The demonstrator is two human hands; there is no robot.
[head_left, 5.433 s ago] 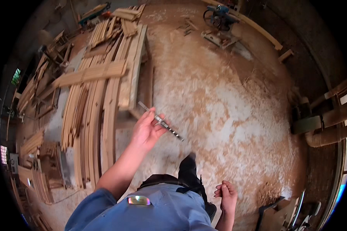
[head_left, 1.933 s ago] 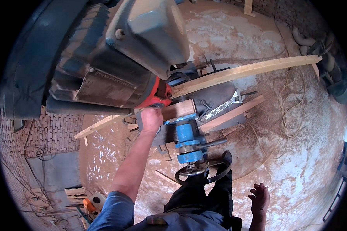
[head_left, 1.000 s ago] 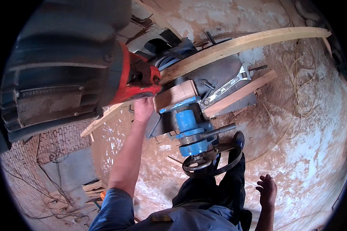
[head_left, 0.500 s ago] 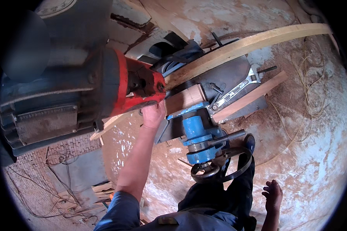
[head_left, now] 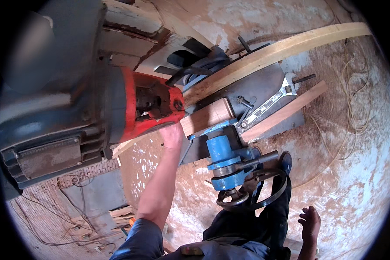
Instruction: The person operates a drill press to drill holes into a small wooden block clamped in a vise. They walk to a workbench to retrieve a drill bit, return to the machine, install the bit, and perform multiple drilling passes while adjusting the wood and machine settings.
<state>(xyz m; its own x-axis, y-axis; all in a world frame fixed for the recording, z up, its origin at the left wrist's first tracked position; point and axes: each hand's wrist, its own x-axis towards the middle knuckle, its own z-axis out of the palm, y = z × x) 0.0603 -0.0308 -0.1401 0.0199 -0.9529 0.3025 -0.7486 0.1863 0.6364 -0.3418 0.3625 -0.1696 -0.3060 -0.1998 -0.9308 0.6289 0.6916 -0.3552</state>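
Left hand (head_left: 172, 135) beneath slotted red metal housing (head_left: 158, 124)

The left arm extends far, nearly straight; its fingers are hidden, so grip and opening cannot be told. The housing lies left of a reddish-brown rectangular wooden block (head_left: 208, 116). At near right, the right hand (head_left: 310, 221) hangs half-curled and empty, its forearm cut off.

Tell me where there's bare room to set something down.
On the grey plate, the strip between the long beam and the wrench looks bare. So does the floor between the yellowish cable and the right hand. It's crowded around the left hand, by the red housing and wooden block.
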